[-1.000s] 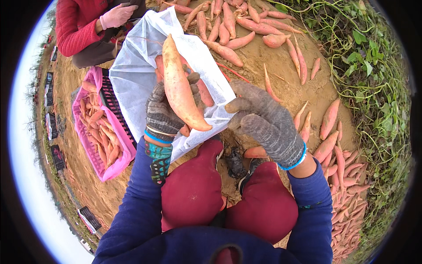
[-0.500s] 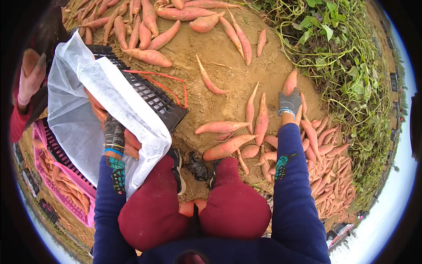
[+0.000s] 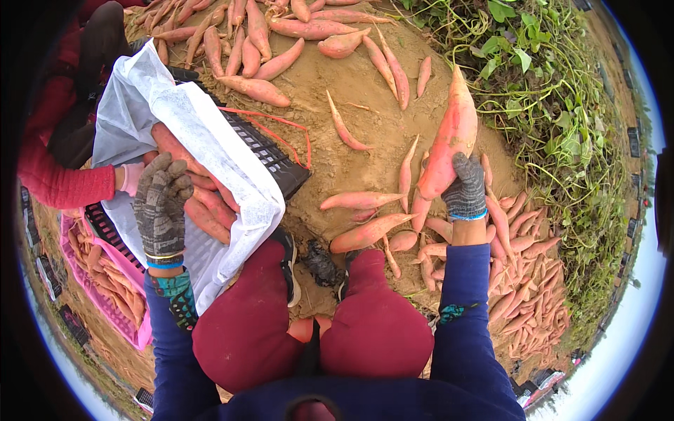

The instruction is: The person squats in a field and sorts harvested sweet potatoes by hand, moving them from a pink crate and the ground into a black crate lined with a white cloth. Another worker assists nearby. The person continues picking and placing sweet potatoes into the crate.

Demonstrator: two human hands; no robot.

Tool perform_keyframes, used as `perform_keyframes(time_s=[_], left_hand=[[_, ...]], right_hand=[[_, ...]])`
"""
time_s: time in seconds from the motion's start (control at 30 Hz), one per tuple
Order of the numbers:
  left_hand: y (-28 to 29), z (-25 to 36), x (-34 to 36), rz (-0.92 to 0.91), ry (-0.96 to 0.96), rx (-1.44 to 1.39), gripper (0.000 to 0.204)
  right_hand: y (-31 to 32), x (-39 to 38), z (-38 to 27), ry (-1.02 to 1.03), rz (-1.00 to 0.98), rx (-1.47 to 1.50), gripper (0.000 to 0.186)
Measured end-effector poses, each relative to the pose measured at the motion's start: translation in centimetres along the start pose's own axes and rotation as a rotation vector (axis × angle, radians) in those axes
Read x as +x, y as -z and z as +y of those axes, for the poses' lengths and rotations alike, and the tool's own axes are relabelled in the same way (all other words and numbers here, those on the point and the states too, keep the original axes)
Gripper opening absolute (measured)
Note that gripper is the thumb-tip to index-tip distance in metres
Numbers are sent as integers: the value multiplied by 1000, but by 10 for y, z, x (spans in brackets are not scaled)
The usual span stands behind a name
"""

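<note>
My right hand (image 3: 466, 191), in a grey glove, grips the lower end of a large sweet potato (image 3: 451, 137) and holds it pointed end up, over smaller ones on the soil. Above the near left side of a black crate (image 3: 279, 168), my left hand (image 3: 163, 207) is empty, its gloved fingers loosely curled and partly apart. A white cloth liner (image 3: 242, 165) covers the crate's inside and hangs over its rim. Several sweet potatoes (image 3: 208, 214) lie in it, beside my left hand. Another person's hand (image 3: 132, 177) reaches into the crate from the left, partly hidden by my glove.
Loose sweet potatoes (image 3: 365, 233) lie on the soil before my knees, with a big heap (image 3: 526, 302) at the right and more (image 3: 277, 62) at the far side. Green vines (image 3: 540, 105) border the right. A pink-lined crate (image 3: 142, 330) full of sweet potatoes stands at the left.
My right hand has picked up the large sweet potato and lifted it. My left hand has come out of the crate, leaving sweet potatoes there. The other person's arm has reached in.
</note>
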State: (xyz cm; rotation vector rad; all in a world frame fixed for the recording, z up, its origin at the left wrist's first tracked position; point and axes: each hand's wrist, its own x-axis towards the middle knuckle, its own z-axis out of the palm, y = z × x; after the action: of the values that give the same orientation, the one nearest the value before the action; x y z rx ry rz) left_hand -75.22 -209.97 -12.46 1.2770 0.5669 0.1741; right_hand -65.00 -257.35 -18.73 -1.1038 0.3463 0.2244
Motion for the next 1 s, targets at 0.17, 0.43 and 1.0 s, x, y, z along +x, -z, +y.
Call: perform_keyframes(time_s=[0.17, 0.43, 1.0], left_hand=[[-83, 21, -44, -354, 114, -274, 59], [37, 26, -27, 119, 348, -491, 53], [139, -148, -3, 174, 96, 1808, 97]], right_hand=[[-151, -80, -15, -60, -482, -183, 81], [-125, -76, -27, 95, -308, -491, 54], [210, -37, 46, -160, 614, -1586, 54]])
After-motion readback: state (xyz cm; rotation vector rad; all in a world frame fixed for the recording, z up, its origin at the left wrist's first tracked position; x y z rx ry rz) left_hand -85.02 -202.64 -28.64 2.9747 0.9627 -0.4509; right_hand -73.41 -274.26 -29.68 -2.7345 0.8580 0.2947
